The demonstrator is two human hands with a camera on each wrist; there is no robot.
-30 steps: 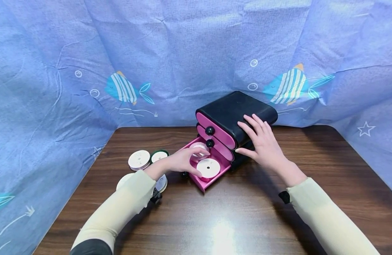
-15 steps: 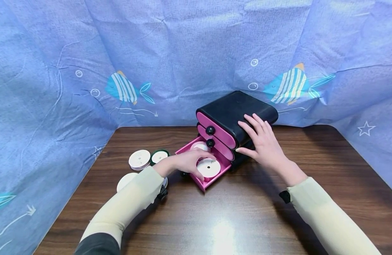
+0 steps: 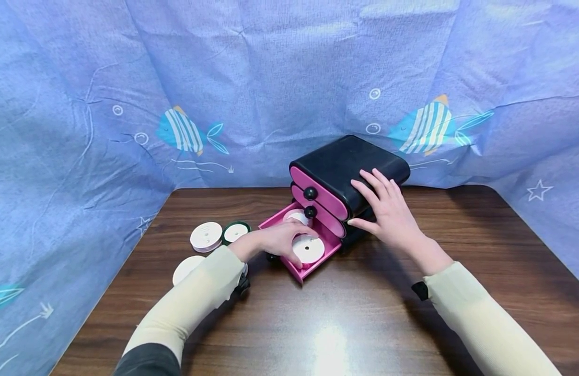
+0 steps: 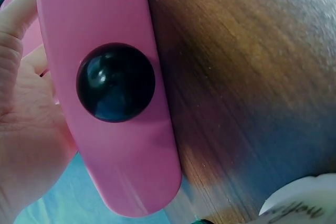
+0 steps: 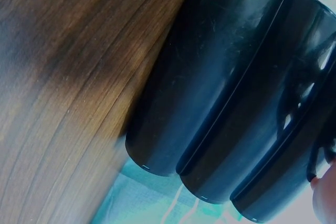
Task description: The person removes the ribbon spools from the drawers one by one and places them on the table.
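A black drawer unit (image 3: 346,162) with pink fronts stands at the back of the wooden table (image 3: 341,313). Its bottom drawer (image 3: 325,255) is pulled out. Two white spools lie in it, one at the front (image 3: 310,249) and one at the back (image 3: 298,214). My left hand (image 3: 289,237) reaches over the drawer and its fingers lie across the gap between the two spools, touching them. The left wrist view shows the drawer front (image 4: 121,145), its black knob (image 4: 115,82) and my palm (image 4: 26,145). My right hand (image 3: 385,209) rests flat on the unit's side (image 5: 226,93).
Loose spools lie on the table left of the drawer: a white one (image 3: 206,235), a green-rimmed one (image 3: 235,232) and another white one (image 3: 186,267) partly under my sleeve. A blue fish-print cloth (image 3: 129,104) hangs behind and to the sides.
My left hand has lowered a spool into the back of the open drawer and now lies flatter over the spools. The right hand has stayed put.
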